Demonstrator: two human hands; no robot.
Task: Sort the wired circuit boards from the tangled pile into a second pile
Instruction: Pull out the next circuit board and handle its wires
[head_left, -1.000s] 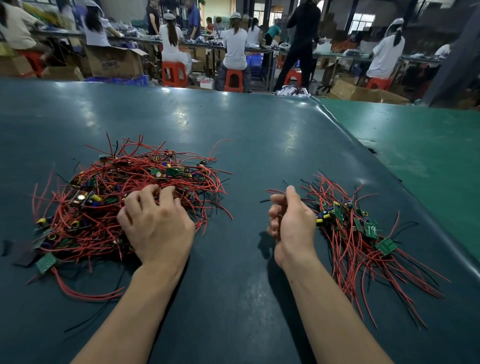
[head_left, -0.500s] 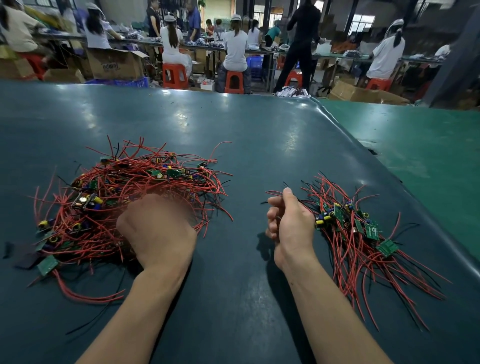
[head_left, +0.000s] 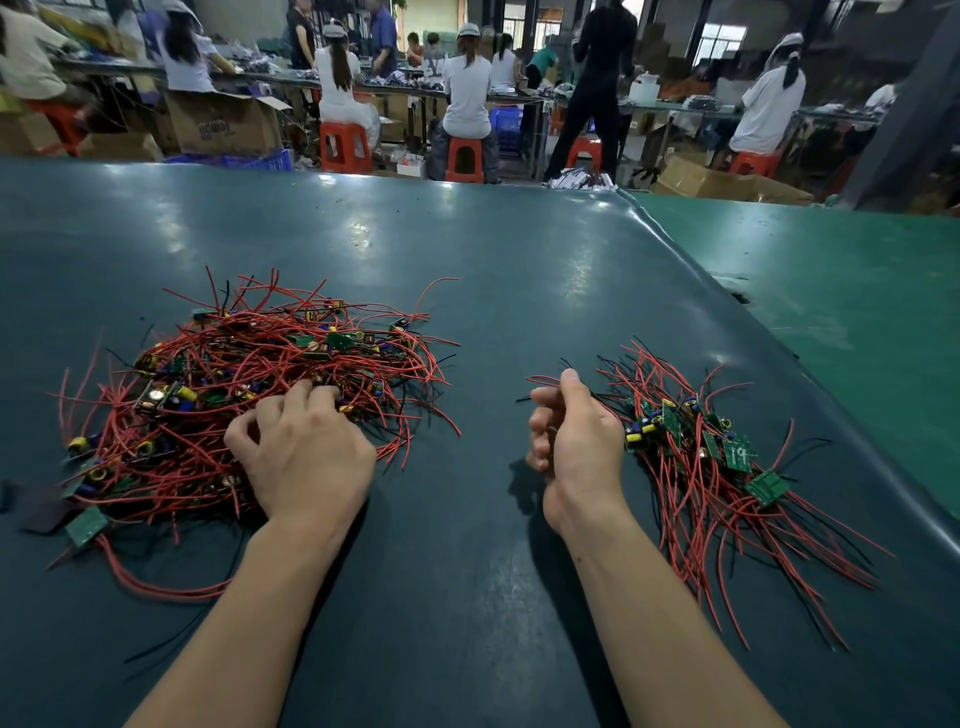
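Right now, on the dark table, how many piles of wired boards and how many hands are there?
Piles of wired boards: 2, the tangled pile and the second pile
Hands: 2, the left hand and the right hand
Total: 4

Your glossy, smooth dark teal table cover (head_left: 519, 291), matt red plastic-sheathed wires in your tangled pile (head_left: 249, 395), green matt circuit boards in your second pile (head_left: 727, 467), cardboard box (head_left: 223, 124) behind.
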